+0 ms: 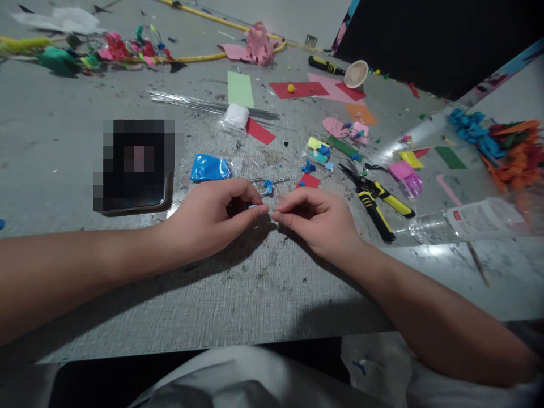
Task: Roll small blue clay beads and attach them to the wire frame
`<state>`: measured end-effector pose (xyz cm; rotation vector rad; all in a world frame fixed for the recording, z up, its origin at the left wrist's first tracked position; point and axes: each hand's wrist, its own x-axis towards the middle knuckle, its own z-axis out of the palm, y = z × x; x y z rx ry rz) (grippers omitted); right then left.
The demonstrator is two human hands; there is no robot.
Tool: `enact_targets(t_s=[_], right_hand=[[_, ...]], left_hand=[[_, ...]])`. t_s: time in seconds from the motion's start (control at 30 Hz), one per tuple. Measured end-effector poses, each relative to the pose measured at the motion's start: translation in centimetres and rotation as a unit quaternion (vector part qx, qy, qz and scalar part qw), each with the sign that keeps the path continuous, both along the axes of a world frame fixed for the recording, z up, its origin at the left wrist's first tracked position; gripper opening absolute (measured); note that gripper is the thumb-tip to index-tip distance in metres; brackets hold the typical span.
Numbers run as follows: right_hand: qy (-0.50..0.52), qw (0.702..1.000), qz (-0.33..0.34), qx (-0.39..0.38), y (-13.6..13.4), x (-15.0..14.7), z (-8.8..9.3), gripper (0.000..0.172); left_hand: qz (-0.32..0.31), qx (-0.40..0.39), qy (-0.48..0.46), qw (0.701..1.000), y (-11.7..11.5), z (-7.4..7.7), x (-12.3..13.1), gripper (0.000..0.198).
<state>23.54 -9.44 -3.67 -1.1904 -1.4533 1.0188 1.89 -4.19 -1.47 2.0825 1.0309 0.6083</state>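
Note:
My left hand (pixel 212 218) and my right hand (pixel 318 218) rest on the grey table (pixel 255 294), fingertips meeting in the middle. Both are closed in a pinch. A tiny bit of blue (pixel 252 206) shows at my left fingertips; what my right fingers hold is too small to name. Just beyond the hands lie thin wires with a small blue clay piece (pixel 268 186). A packet of blue clay (pixel 209 168) sits behind my left hand. A red paper scrap (pixel 309 181) lies behind my right hand.
A phone (pixel 136 167) lies left. Yellow-handled pliers (pixel 376 198) lie right, near a clear plastic bottle (pixel 467 221). Coloured paper strips, a white clay packet (pixel 236 116), wire bundle (pixel 204 103), paper flowers (pixel 505 150) and a yellow hose (pixel 204 56) litter the far table.

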Motion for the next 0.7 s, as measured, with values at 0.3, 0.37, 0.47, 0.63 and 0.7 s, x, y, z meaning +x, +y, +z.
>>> enact_targets(t_s=[0.3,0.37,0.47,0.63,0.7], right_hand=[[0.055,0.996,-0.020,-0.064,-0.1,-0.3,-0.6,0.006],[0.066,0.995,-0.022,-0.078,0.0,-0.3,-0.6,0.009],[0.079,0.990,-0.029,-0.111,0.0,-0.3,-0.4,0.015],[-0.001,0.992,-0.014,-0.128,-0.1,0.1,0.3,0.031],[-0.104,0.993,0.022,-0.041,-0.1,0.3,0.4,0.029]], left_hand=[[0.002,-0.009,-0.023,1.000,-0.1,-0.2,-0.1,0.023],[0.007,-0.007,-0.020,1.000,-0.1,-0.2,-0.1,0.024],[0.003,0.013,-0.008,1.000,0.0,-0.1,-0.1,0.022],[-0.004,0.019,0.000,1.000,0.0,-0.1,-0.1,0.020],[-0.004,0.017,0.001,1.000,0.0,-0.1,-0.1,0.020]])
